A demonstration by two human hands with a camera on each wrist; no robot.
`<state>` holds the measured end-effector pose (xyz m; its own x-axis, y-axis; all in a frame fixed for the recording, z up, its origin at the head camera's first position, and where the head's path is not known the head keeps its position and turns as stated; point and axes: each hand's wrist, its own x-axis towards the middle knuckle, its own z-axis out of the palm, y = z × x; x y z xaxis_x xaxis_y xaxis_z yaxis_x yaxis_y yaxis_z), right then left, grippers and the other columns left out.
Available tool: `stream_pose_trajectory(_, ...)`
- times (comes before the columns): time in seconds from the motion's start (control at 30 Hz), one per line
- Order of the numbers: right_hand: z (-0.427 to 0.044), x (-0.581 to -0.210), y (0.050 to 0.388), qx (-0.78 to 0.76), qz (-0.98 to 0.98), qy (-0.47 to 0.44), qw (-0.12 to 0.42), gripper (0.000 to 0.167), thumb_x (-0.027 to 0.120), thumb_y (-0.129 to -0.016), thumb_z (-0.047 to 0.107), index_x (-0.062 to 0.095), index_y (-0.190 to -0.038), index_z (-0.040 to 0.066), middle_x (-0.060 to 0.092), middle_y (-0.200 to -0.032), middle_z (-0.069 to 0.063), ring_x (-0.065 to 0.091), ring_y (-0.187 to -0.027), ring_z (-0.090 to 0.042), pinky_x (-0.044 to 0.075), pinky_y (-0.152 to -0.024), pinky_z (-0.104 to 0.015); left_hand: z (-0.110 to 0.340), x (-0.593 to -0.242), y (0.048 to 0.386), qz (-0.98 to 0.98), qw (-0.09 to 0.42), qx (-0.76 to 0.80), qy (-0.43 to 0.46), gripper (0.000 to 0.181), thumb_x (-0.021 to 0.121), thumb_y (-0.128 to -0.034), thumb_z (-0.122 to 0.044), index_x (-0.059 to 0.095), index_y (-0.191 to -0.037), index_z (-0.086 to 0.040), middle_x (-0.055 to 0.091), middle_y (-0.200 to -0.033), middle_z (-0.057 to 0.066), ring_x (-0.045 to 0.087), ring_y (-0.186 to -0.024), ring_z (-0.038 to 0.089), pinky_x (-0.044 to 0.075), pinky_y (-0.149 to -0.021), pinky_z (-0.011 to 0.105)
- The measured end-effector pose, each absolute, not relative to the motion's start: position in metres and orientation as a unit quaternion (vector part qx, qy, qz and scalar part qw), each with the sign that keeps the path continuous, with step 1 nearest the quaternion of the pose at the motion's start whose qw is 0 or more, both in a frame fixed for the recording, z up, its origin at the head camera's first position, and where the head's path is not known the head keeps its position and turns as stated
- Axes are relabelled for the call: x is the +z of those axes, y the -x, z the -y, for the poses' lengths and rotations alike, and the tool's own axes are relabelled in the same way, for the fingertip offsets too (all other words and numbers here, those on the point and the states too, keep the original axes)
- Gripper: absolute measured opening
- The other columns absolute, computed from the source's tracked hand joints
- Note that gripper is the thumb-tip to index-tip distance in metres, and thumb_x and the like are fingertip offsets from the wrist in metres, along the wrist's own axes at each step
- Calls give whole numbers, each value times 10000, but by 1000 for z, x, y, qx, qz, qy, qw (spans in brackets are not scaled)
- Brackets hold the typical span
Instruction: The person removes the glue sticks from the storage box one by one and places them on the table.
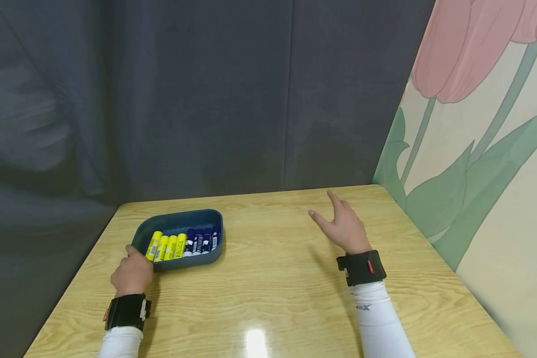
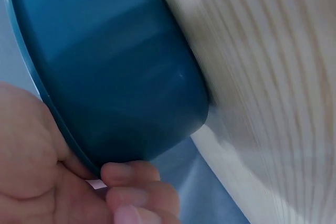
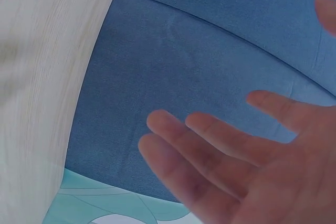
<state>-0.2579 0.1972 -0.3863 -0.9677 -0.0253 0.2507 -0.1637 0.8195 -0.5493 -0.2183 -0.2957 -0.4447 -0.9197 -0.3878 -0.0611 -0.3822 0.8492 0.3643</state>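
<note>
A dark teal plastic tray (image 1: 189,262) with rounded corners stands on the left side of the table. In it lie yellow tubes (image 1: 170,247) and dark blue tubes with white ends (image 1: 201,242), side by side, several of each; they look like glue sticks. My left hand (image 1: 133,272) grips the tray's near left corner. The left wrist view shows curled fingers (image 2: 137,195) at the rim of the tray's smooth outer wall (image 2: 121,77). Over the table's right side my right hand (image 1: 343,229) is held with its fingers spread, holding nothing.
The wood-grain table (image 1: 268,298) reaches back to a dark cloth curtain (image 1: 215,99). Along the right side runs a wall painted with tulips (image 1: 456,189). A bright light reflection lies on the near part of the tabletop.
</note>
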Motion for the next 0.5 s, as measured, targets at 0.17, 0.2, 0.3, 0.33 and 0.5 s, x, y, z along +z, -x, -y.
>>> stream_pose_trajectory(0.17, -196, -386, 257, 282, 951, -40, 116, 892, 506, -938, 656, 267, -1578, 82, 437, -1442, -325, 547, -1198, -497, 477, -858, -659, 276, -442, 213, 964, 13, -174, -201, 613, 409, -973, -93, 154, -1430, 225, 512, -1090, 472, 601, -918, 570, 497, -741, 641)
stream_pose_trajectory(0.2, -196, -386, 257, 281, 952, -39, 117, 892, 507, -938, 656, 269, -1577, 81, 440, -1438, -325, 550, -1193, -497, 479, -855, -657, 272, -441, 213, 965, 15, -171, -200, 614, 417, -970, -90, 160, -1425, 232, 510, -1085, 473, 595, -925, 574, 496, -750, 645)
stream_pose_trajectory(0.3, -194, -386, 257, 279, 952, -39, 118, 886, 509, -938, 653, 278, -1573, 81, 449, -1430, -323, 561, -1178, -493, 485, -842, -649, 261, -440, 210, 968, 19, -162, -193, 620, 437, -962, -85, 174, -1411, 253, 510, -1065, 473, 590, -934, 575, 498, -756, 644)
stream_pose_trajectory(0.33, -194, -386, 257, 278, 953, -40, 117, 884, 510, -937, 652, 281, -1572, 81, 450, -1429, -321, 563, -1175, -492, 486, -839, -647, 257, -440, 210, 968, 21, -160, -191, 622, 442, -959, -83, 179, -1406, 259, 515, -1057, 471, 592, -934, 572, 500, -755, 643)
stream_pose_trajectory(0.5, -190, -385, 257, 274, 954, -41, 114, 876, 514, -937, 646, 293, -1567, 79, 455, -1425, -319, 578, -1153, -495, 490, -826, -645, 242, -438, 207, 971, 27, -158, -177, 605, 433, -953, -74, 200, -1391, 272, 537, -1021, 467, 606, -910, 562, 503, -733, 639)
